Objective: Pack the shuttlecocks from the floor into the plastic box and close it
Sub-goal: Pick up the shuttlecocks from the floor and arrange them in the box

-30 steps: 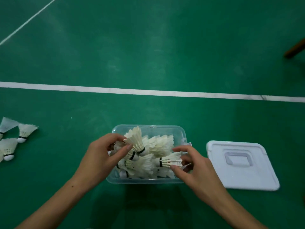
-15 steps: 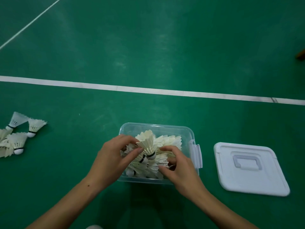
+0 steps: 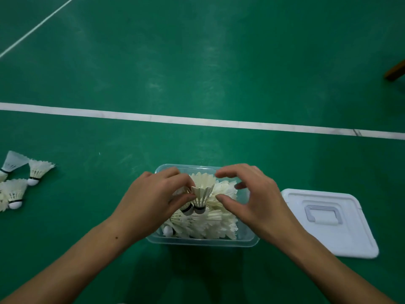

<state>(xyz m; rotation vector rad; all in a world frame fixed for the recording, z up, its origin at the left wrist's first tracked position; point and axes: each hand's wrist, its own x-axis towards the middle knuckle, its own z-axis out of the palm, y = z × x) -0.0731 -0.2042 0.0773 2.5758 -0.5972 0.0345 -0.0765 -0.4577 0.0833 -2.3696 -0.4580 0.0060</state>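
A clear plastic box (image 3: 203, 242) sits on the green floor, piled with several white feather shuttlecocks (image 3: 215, 222). My left hand (image 3: 151, 200) is over the box's left side and pinches one shuttlecock (image 3: 201, 194) by its feather skirt, cork end down. My right hand (image 3: 252, 198) hovers over the right side of the pile with curved fingers spread, holding nothing. The white lid (image 3: 328, 220) lies flat on the floor to the right of the box. Several loose shuttlecocks (image 3: 16, 187) lie on the floor at the far left.
A white court line (image 3: 197, 121) crosses the floor beyond the box, and a thinner one (image 3: 37, 26) runs diagonally at the top left. A brown wooden leg (image 3: 395, 70) pokes in at the right edge.
My right hand has lifted out of the pile and spread above it. My left hand still pinches the same shuttlecock, now set lower among the others.
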